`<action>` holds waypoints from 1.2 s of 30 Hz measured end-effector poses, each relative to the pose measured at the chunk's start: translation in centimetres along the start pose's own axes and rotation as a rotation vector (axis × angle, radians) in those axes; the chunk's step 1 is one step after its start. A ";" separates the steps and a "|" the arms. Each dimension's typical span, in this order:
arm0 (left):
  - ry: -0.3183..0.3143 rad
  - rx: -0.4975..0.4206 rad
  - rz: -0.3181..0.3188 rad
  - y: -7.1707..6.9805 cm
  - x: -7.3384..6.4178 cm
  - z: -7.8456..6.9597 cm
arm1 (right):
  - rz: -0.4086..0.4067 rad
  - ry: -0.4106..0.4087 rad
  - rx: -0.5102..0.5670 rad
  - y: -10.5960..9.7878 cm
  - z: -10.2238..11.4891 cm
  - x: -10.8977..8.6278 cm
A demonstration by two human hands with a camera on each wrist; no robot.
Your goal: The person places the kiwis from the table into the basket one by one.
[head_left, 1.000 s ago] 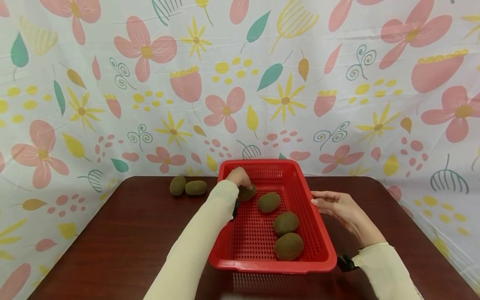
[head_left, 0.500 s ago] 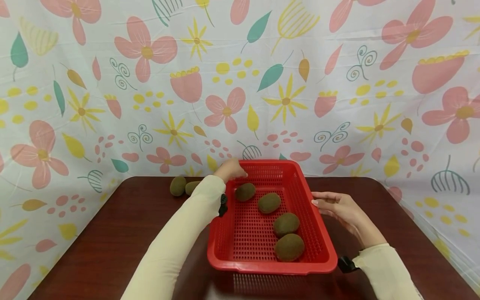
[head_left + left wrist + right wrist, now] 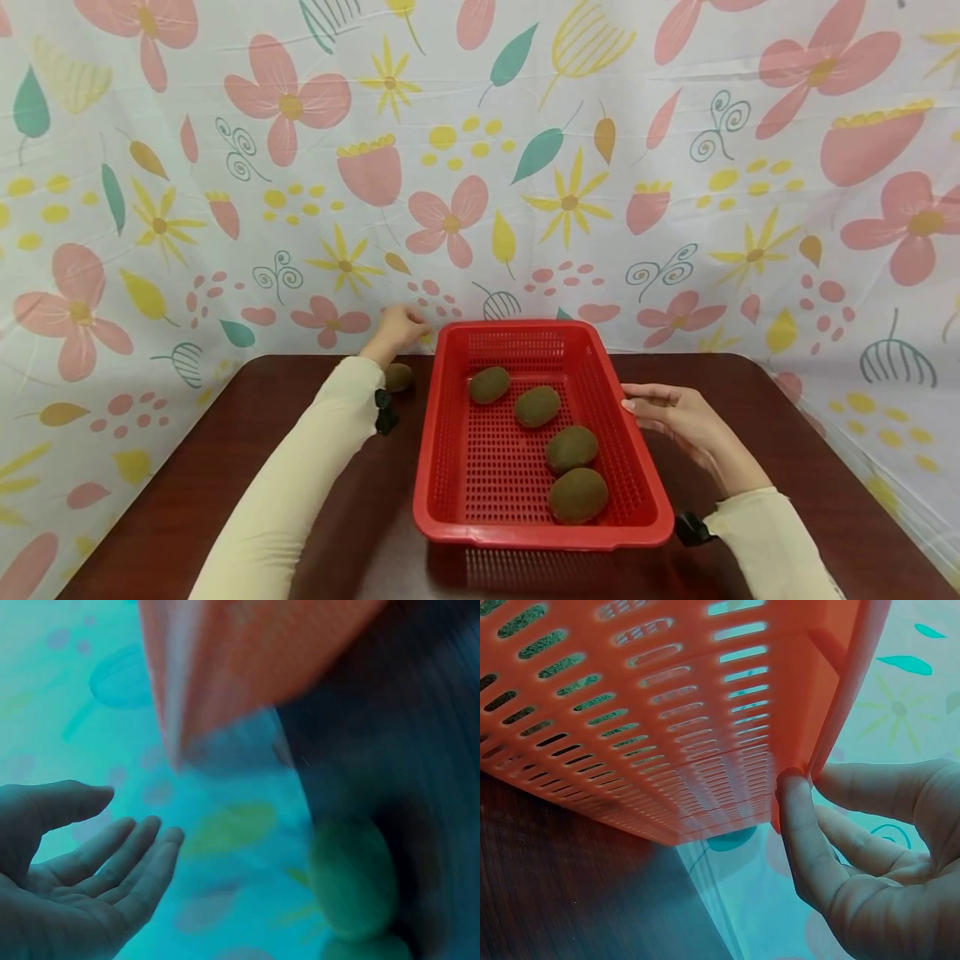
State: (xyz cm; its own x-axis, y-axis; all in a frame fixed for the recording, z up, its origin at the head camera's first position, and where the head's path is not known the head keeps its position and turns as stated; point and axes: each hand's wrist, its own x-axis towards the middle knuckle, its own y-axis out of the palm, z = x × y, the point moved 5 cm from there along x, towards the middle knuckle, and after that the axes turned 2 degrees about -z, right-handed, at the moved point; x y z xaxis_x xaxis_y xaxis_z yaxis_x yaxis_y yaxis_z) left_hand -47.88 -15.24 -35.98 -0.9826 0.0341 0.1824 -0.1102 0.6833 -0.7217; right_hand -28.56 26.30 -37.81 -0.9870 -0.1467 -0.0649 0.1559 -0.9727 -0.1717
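Observation:
A red plastic basket (image 3: pixel 647 492) with slotted walls holds several brown kiwis (image 3: pixel 537 407), spread from its far left to its near right corner. My right hand (image 3: pixel 693 429) pinches the basket's right rim between thumb and fingers, seen closely in the right wrist view. My left hand (image 3: pixel 395 332) is over the table's back edge, left of the basket. In the left wrist view its fingers are apart with nothing between them. Just below that hand lies a kiwi (image 3: pixel 398 377) on the table, partly covered by the wrist. The left wrist view shows this kiwi (image 3: pixel 354 877) and part of another.
The dark brown table (image 3: pixel 225 467) ends at the back against a white cloth (image 3: pixel 465 108) printed with flowers and leaves. A black camera strap (image 3: pixel 386 412) is on the left wrist, another (image 3: pixel 692 529) on the right.
My left hand has let go of a kiwi in the basket's far left part, then risen over the rim and moved left toward the kiwis on the table. The right hand has stayed put.

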 end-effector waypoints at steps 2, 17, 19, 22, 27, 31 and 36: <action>-0.052 0.010 -0.036 -1.5 -1.2 0.5 | -0.003 0.004 -0.001 0.0 -0.1 0.0; -0.177 -0.001 -0.212 -6.6 -7.8 5.5 | -0.007 -0.008 -0.002 0.0 -0.2 0.2; -0.203 0.020 -0.207 -6.3 -7.9 6.3 | -0.006 -0.007 0.004 0.0 -0.3 0.2; -0.255 0.042 -0.179 -5.7 -8.1 7.3 | -0.003 -0.012 0.010 0.0 -0.3 0.1; -0.315 0.071 -0.164 -5.1 -8.2 8.3 | -0.008 -0.006 0.003 0.0 -0.2 0.1; -0.323 0.086 -0.182 -5.0 -8.3 8.5 | -0.012 0.005 -0.007 0.1 -0.3 0.1; -0.353 0.079 -0.162 -4.8 -8.4 8.7 | -0.014 0.009 -0.014 0.0 -0.3 0.0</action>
State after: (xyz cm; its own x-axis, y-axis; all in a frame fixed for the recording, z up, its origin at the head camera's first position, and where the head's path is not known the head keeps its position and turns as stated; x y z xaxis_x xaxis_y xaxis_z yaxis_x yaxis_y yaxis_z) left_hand -40.37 -25.15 -39.80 -0.9409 -0.3320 0.0669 -0.2654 0.6003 -0.7544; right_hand -28.58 26.35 -38.10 -0.9888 -0.1313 -0.0714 0.1425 -0.9721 -0.1863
